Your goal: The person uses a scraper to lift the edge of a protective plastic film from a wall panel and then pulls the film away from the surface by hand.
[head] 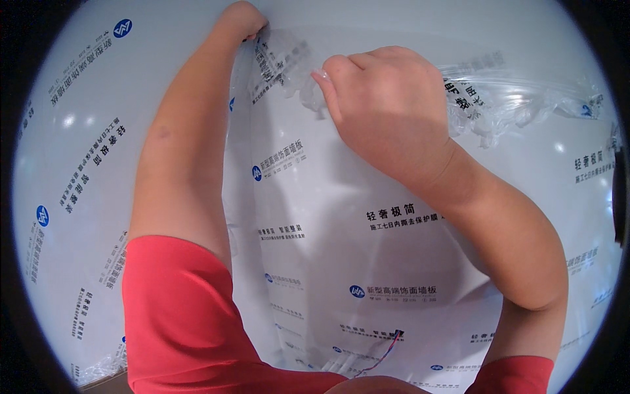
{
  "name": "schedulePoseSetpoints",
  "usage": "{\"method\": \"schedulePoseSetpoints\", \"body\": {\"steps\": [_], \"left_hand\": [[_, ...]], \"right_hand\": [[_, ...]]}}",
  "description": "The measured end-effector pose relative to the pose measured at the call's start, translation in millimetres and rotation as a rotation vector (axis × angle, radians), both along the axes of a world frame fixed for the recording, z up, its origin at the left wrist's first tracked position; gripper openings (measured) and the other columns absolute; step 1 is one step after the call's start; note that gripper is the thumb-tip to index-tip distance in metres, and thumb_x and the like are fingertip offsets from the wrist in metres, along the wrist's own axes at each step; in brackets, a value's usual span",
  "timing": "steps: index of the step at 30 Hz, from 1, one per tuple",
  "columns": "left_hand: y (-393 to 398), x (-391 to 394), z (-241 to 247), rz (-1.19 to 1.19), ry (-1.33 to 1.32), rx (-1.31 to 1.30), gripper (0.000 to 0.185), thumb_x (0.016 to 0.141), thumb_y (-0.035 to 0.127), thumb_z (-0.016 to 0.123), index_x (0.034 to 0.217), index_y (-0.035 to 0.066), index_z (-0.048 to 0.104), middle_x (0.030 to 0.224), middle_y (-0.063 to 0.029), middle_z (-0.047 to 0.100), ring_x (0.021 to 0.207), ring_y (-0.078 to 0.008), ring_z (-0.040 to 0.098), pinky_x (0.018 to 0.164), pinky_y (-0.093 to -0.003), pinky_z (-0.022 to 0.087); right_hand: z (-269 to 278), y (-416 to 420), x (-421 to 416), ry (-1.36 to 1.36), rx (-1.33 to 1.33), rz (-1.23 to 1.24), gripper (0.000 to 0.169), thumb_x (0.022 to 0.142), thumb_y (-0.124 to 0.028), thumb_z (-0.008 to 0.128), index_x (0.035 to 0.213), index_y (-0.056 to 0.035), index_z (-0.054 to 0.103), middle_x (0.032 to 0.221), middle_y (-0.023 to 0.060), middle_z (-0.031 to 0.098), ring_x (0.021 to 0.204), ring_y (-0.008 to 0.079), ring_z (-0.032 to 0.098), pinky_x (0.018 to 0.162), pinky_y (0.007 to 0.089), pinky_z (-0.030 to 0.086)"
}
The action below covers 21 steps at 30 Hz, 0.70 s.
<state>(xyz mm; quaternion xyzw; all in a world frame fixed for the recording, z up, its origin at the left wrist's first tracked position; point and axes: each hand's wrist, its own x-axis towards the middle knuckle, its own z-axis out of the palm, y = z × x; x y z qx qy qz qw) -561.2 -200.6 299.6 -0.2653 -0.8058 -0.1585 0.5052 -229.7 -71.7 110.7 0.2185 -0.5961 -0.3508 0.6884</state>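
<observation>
Clear printed protective film (521,101) hangs loose and crumpled across the upper part of a wall panel (334,197). My right hand (389,88) is curled with its back towards me, and a bit of the film is pinched at the thumb and forefinger. Up in the corner between two panels, my left hand (243,19) is curled where more loose film (273,64) gathers at its fingers. Its fingertips are partly hidden. Above the crumpled film, the panel surface (344,22) is plain and bears no print.
The left wall panel (93,162) also bears printed film. Red and blue twisted wires (386,352) come out of a small hole low in the facing panel. Crumpled film (106,369) lies at the lower left by a brown edge. A dark object (619,197) stands at the far right.
</observation>
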Motion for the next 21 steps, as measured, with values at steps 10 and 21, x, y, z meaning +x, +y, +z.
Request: {"method": "schedulePoseSetpoints", "body": {"steps": [10,21], "left_hand": [[-3,-19,-20,0.051,0.676,0.275,0.035,0.079,0.031,0.059,0.062,0.003,0.07,0.056,-0.0144,0.064,0.058,-0.0336,0.065,0.072,-0.0443,0.055],[-10,35,-18,-0.317,-0.237,0.236,0.037,0.088,0.024,0.057,0.062,-0.001,0.06,0.052,-0.009,0.058,0.041,-0.0195,0.052,0.04,-0.0358,0.04]], "right_hand": [[-1,6,-2,-0.026,0.022,0.009,0.007,0.059,-0.01,0.063,0.062,-0.0075,0.057,0.05,0.0063,0.055,0.046,0.023,0.054,0.048,0.0359,0.042],[-2,1,3,-0.055,-0.042,-0.014,0.005,0.062,-0.012,0.064,0.064,-0.0085,0.061,0.056,0.0079,0.061,0.051,0.0238,0.06,0.053,0.0362,0.045]]}}
